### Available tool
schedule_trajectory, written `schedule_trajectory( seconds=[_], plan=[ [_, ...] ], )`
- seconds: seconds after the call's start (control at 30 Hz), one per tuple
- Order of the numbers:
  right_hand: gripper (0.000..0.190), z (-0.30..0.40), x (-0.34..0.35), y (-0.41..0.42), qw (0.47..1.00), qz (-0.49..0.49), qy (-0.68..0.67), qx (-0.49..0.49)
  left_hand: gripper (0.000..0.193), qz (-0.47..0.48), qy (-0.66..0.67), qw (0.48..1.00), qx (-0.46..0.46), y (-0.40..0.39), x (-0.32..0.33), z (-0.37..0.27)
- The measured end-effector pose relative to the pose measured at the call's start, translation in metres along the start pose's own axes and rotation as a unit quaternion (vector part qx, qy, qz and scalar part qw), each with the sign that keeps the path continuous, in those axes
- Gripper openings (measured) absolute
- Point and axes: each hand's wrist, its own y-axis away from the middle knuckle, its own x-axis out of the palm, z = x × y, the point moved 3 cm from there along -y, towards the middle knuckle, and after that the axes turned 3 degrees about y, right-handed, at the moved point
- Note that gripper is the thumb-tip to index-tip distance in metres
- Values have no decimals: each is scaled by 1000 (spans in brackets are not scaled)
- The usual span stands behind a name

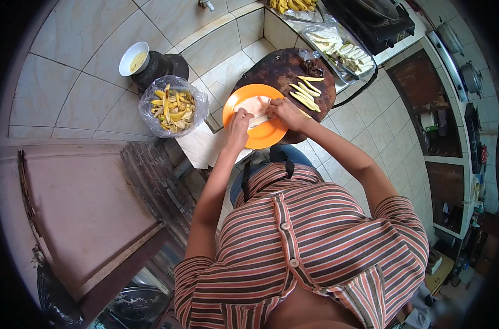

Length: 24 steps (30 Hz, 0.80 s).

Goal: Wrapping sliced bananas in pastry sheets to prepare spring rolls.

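Note:
A thin pale wrapper sheet (255,106) lies on an orange plate (229,111) in front of me. My left hand (238,124) pinches the wrapper near its left edge. On the other side, my right hand (287,112) grips the wrapper's right edge, with the fingertips partly hidden. A narrow pale strip lies along the wrapper between the hands; what it is I cannot tell for sure. Several peeled banana slices (305,97) rest on the round dark wooden board (270,68), just beyond my right hand. The plate overlaps the board's left part.
Left of the plate stands a clear plastic bag of banana peels (173,107). Behind it, a white bowl (125,61) of yellowish liquid sits on a dark object. A tray of pale wrapped rolls (352,55), a bunch of bananas (293,5) and a black stove (381,31) are at upper right.

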Motion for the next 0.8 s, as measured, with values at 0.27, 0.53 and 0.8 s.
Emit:
schedule_trajectory(
  seconds=[0.27,0.53,0.8],
  plan=[
    [23,4,-1,6,999,7,-27,-26,26,64,-12,997,46,5,-4,-13],
    [28,-2,-1,-2,998,10,-15,-61,24,55,2,997,44,2,3,7],
    [23,-11,-3,-9,996,63,-50,-47,17,51,90,994,-16,-4,-3,12]
  ],
)
